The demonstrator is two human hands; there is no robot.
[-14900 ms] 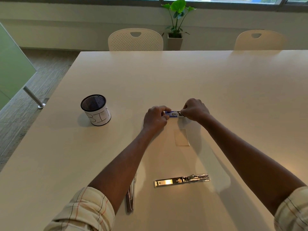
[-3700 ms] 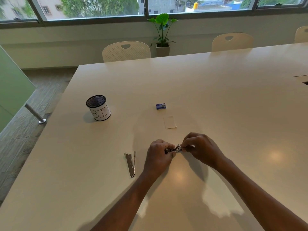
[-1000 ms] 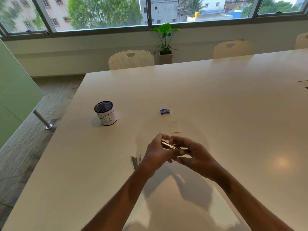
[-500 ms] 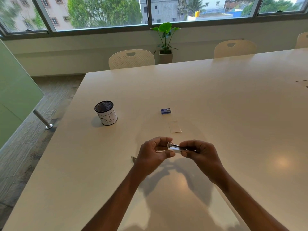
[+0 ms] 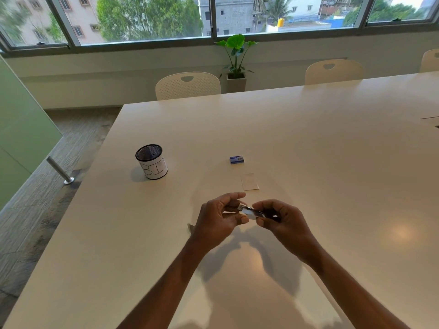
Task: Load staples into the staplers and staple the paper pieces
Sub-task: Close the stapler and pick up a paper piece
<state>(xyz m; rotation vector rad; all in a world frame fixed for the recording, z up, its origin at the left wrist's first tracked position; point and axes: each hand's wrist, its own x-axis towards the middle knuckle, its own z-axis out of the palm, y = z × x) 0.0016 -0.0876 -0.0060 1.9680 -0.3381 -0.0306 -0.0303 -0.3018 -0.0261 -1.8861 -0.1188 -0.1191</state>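
Note:
A small metal stapler point(image 5: 250, 212) is held above the table between both hands. My left hand point(image 5: 217, 219) pinches its left end and my right hand point(image 5: 282, 220) grips its right end, fingers curled round it. A second stapler point(image 5: 190, 227) lies on the table, mostly hidden behind my left wrist. Farther off lie a small paper piece point(image 5: 249, 182) and a blue staple box point(image 5: 236, 160).
A black mesh cup point(image 5: 152, 161) wrapped in white paper marked "BIN" stands at the left on the white table point(image 5: 332, 162). Chairs point(image 5: 187, 85) and a potted plant point(image 5: 235, 60) are beyond the far edge. The floor drops off at the left.
Both hands stayed together in front of me with the stapler, turning it slightly. In the older frames they were at the staple box, then brought the stapler up off the table.

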